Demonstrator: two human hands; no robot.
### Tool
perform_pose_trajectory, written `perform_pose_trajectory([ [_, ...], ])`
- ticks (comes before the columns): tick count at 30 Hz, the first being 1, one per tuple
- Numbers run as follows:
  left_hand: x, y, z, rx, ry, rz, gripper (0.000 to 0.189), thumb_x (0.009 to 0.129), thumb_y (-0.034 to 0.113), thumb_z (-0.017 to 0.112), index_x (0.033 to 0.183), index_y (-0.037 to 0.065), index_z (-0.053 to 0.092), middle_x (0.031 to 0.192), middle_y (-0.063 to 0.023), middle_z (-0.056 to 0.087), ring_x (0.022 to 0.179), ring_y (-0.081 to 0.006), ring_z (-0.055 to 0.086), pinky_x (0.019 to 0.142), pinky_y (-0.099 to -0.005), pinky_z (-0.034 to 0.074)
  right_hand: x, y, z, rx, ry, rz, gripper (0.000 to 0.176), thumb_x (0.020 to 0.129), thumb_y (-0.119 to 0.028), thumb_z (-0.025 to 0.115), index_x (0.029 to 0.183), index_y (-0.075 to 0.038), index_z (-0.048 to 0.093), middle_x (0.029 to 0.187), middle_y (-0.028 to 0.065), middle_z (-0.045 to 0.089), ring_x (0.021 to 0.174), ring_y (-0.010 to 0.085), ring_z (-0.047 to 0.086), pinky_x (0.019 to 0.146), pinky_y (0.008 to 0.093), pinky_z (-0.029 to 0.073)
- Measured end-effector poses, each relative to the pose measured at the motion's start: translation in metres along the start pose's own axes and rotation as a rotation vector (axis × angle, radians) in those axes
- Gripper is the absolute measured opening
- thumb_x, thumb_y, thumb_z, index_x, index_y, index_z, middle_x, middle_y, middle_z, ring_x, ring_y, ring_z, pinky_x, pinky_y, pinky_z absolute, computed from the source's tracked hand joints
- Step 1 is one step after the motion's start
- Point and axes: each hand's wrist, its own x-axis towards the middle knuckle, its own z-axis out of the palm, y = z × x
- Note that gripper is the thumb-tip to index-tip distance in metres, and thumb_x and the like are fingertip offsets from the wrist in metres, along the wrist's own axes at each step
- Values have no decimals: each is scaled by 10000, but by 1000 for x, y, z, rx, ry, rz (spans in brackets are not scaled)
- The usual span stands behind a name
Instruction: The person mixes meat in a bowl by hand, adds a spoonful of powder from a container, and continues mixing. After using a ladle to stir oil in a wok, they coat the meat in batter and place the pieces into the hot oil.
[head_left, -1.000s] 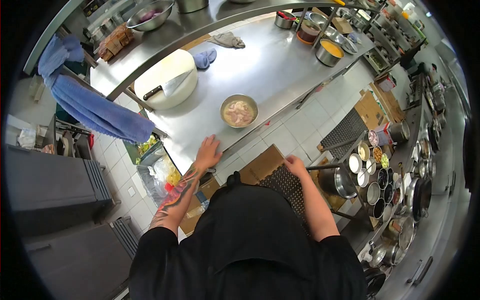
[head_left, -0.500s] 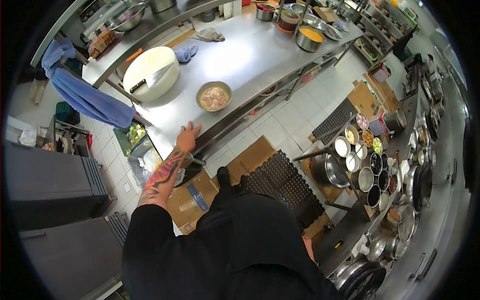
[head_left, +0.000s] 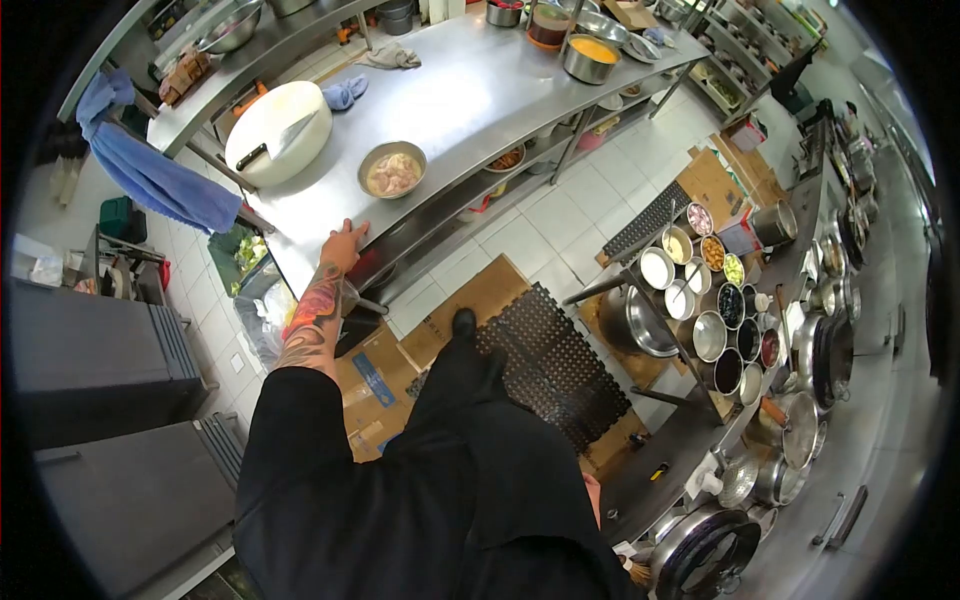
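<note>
My left hand (head_left: 343, 246) rests on the near edge of the steel table (head_left: 440, 115), fingers apart and holding nothing. Just beyond it stands a metal bowl (head_left: 419, 180) with pale raw meat in cloudy liquid (head_left: 393, 173). Farther left, a knife (head_left: 254, 157) with a black handle lies on a thick, round white chopping block (head_left: 305, 125). Of my right arm only a sliver of skin (head_left: 592, 497) shows beside the black clothing, low in the view; its fingers are hidden.
Blue cloth (head_left: 345, 93) and grey cloth (head_left: 391, 57) lie on the table. A pot of orange liquid (head_left: 592, 60) stands at its far end. To the right, several ingredient containers (head_left: 710, 335) fill a rack by the stoves. A black rubber mat (head_left: 555, 365) and cardboard (head_left: 465, 310) cover the floor.
The whole view has shifted, so the table and bowl appear farther left and higher. My left hand stays at the table edge, and my legs show more below.
</note>
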Motion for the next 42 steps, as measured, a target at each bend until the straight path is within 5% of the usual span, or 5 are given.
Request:
perform_pose_trajectory([
  [13, 9, -5, -2, -92, 3, -19, 923, 744, 77, 797, 1508, 393, 385, 1551, -128, 378, 1213, -480, 555, 946, -468, 572, 50, 21, -6, -91, -84, -284, 292, 947, -113, 695, 1217, 0, 687, 1048, 76, 735, 930, 191, 681, 797, 311, 535],
  [17, 11, -1, -6, -115, -53, -69, 940, 751, 79, 789, 1519, 412, 363, 1619, -127, 297, 1310, -534, 474, 1007, -483, 540, 40, 37, 7, -145, -33, -137, 272, 946, -109, 693, 1200, -12, 699, 1055, 99, 731, 960, 191, 683, 810, 315, 538],
  [33, 9, 1, 1, -123, -16, -61, 883, 772, 54, 705, 1510, 414, 381, 1620, -143, 295, 1305, -564, 462, 1022, -517, 527, -2, 39, 6, -176, 59, -92, 280, 953, -109, 677, 1216, -16, 680, 1027, 110, 724, 903, 209, 694, 750, 352, 559],
  [37, 37, -29, 46, -132, 147, 35, 867, 757, 76, 711, 1511, 363, 393, 1547, -196, 393, 1219, -480, 574, 1090, -543, 453, -4, 13, 7, -189, 82, -74, 314, 950, -107, 667, 1253, -28, 647, 990, 103, 712, 813, 220, 707, 637, 380, 573],
  [42, 24, -12, 12, -163, 5, 65, 779, 782, 100, 685, 1496, 298, 446, 1517, -197, 408, 1130, -434, 626, 1024, -499, 497, 33, 39, 6, 48, 59, -40, 375, 929, -95, 670, 1298, -58, 619, 992, 80, 710, 746, 184, 710, 570, 339, 574],
])
